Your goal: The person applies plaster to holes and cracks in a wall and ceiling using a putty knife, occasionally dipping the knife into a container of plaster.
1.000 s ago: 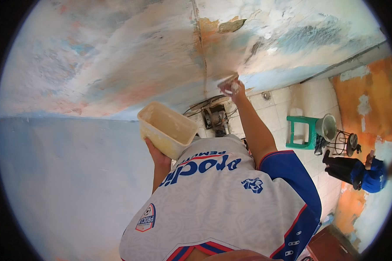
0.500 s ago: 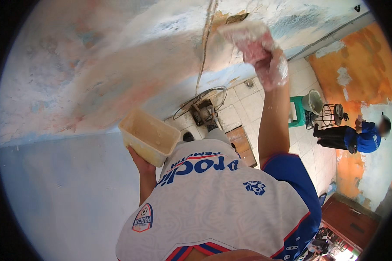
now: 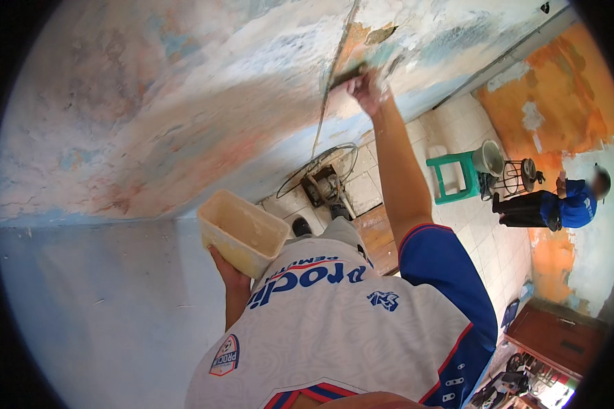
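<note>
A pale yellowish rectangular plastic tub (image 3: 242, 249) is tilted toward me, smeared inside with whitish residue. My left hand (image 3: 228, 267) is closed around its lower side, the fingers partly hidden behind it. With arm stretched up and forward, my right hand (image 3: 368, 94) grips a flat scraper (image 3: 348, 76) at the patchy wall (image 3: 252, 123). Its dark edge lies against or very near the surface, beside a thin cable (image 3: 333, 71) running down the wall. The hand is smeared white and slightly blurred. Just above it, a chipped hole (image 3: 381, 34) shows in the plaster.
On the tiled floor (image 3: 450, 129), a box-like device with a coiled cable (image 3: 323, 184) stands close to my feet. A green stool (image 3: 450, 178), a grey bucket (image 3: 488, 158) and a black metal stand (image 3: 518, 174) are at right. Beyond them a person in blue (image 3: 573, 203) stands by an orange wall.
My right hand has moved left and turned, bringing the scraper from a broad-faced, raised position to edge-on at the wall by the cable. The tub has shifted slightly right and down in view.
</note>
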Tool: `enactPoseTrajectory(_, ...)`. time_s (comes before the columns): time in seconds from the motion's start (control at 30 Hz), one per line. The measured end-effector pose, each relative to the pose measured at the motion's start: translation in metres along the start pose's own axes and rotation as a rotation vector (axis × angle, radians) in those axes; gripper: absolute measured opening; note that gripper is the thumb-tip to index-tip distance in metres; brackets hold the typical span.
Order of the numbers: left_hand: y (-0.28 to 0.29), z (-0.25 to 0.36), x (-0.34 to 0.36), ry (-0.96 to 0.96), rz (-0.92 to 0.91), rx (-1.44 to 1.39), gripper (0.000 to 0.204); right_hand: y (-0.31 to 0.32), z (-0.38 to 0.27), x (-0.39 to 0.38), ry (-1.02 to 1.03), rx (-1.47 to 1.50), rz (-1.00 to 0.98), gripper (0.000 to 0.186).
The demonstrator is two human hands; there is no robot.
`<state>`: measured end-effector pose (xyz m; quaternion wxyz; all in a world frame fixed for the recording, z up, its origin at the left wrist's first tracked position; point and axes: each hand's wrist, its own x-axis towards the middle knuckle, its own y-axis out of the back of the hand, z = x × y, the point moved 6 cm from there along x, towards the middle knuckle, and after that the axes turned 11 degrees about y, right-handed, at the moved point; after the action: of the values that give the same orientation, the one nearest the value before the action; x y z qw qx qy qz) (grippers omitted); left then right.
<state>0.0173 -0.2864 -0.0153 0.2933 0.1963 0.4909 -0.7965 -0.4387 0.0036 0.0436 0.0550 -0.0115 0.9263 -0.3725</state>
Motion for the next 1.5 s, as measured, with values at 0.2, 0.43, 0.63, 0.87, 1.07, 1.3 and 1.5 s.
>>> enactPoseTrajectory(0.2, -0.002, 0.000, 0.000, 0.013, -0.049, -0.032, 0.067, -0.115, -0.135, -0.113, 0.263, 0.068, -0.076, 0.021)
enactPoseTrajectory(0.43, 0.000, -0.001, 0.012, 0.002, -0.058, -0.026, 0.066, 0.055, -0.015, -0.089, 0.120, -0.212, 0.140, 0.023)
enactPoseTrajectory(0.63, 0.009, 0.006, 0.020, 0.016, -0.093, -0.004, 0.066, 0.140, 0.097, -0.028, -0.051, -0.156, 0.262, 0.014)
enactPoseTrajectory(0.87, 0.004, 0.004, 0.011, 0.054, -0.052, -0.042, 0.065, -0.087, -0.069, -0.069, 0.353, -0.085, -0.169, 0.022)
enactPoseTrajectory(1.07, -0.004, -0.001, 0.013, 0.009, -0.020, -0.006, 0.066, -0.088, -0.102, -0.125, 0.362, -0.072, -0.086, 0.024)
enactPoseTrajectory(1.3, 0.003, 0.001, 0.016, 0.001, -0.067, 0.003, 0.067, 0.206, 0.116, -0.052, -0.143, -0.358, 0.400, 0.024)
enactPoseTrajectory(1.5, 0.002, 0.002, 0.003, 0.043, 0.015, 0.093, 0.066, 0.137, 0.120, 0.005, 0.268, 0.146, 0.020, 0.015)
